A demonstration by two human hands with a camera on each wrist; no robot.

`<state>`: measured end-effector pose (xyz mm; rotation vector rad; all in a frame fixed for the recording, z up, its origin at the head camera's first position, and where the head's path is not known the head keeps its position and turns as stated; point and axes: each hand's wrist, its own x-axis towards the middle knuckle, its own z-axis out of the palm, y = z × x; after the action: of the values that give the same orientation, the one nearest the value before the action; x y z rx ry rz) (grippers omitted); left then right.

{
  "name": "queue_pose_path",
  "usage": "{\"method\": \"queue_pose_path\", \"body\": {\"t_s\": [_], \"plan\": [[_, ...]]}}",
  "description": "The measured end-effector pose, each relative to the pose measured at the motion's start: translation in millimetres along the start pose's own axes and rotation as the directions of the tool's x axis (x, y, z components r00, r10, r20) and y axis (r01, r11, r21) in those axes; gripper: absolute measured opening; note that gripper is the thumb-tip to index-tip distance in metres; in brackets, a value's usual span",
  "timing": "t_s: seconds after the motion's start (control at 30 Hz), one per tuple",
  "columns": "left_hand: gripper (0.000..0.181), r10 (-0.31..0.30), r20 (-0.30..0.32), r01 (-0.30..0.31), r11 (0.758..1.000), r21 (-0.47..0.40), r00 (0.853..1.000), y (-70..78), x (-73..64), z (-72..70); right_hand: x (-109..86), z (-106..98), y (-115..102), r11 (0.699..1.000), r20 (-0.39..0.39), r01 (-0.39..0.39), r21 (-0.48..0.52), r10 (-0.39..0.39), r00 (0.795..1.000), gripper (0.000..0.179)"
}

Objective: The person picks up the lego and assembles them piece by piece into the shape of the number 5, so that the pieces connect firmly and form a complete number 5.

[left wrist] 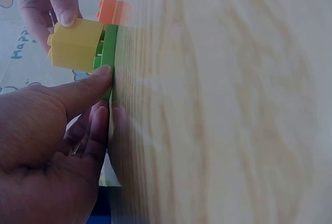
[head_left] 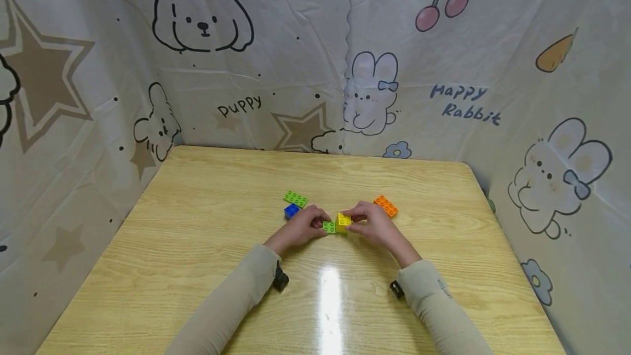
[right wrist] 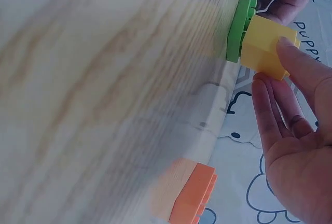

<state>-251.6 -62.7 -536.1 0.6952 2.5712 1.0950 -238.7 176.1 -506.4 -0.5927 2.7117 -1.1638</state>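
Observation:
A flat green building brick [head_left: 328, 227] lies on the table, its left end pinched between the thumb and fingers of my left hand [head_left: 304, 224]. My right hand [head_left: 373, 222] pinches a taller yellow building brick [head_left: 343, 221] by its sides. In the left wrist view the yellow brick [left wrist: 78, 43] sits slightly tilted over the studs of the green brick [left wrist: 109, 47], and a thin gap shows at one edge. From the right wrist view the yellow brick [right wrist: 264, 42] covers one end of the green brick [right wrist: 239, 29].
Behind my left hand are a blue brick [head_left: 292, 211] and another flat green brick [head_left: 296, 198]. An orange brick [head_left: 386, 206] lies just beyond my right hand. The wooden table [head_left: 222, 196] ends at a printed cloth backdrop [head_left: 296, 70].

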Motion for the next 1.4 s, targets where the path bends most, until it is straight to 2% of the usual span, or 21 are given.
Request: {"method": "queue_pose_path", "body": {"t_s": [0.43,0.8,0.9,1.4], "plan": [[0.027,0.001,-0.003,-0.001,1.0,0.003,1.0,1.0,2.7,0.0,2.2,1.3,-2.2,0.999,-0.014,-0.019,-0.05,0.019,1.0,0.036],[0.027,0.006,-0.003,-0.006,1.0,0.001,1.0,3.5,4.7,-0.5,6.9,-4.5,-0.1,0.997,0.034,-0.071,0.009,0.07,0.997,0.036],[0.027,0.013,-0.003,-0.013,1.0,-0.002,1.0,3.4,4.1,-0.3,7.4,-4.2,0.7,0.997,0.035,-0.076,-0.001,0.076,0.996,0.036],[0.027,-0.001,-0.006,0.001,1.0,0.009,1.0,1.1,1.2,1.1,7.5,-1.0,-4.0,0.998,0.041,-0.003,-0.067,0.005,0.999,0.037]]}}
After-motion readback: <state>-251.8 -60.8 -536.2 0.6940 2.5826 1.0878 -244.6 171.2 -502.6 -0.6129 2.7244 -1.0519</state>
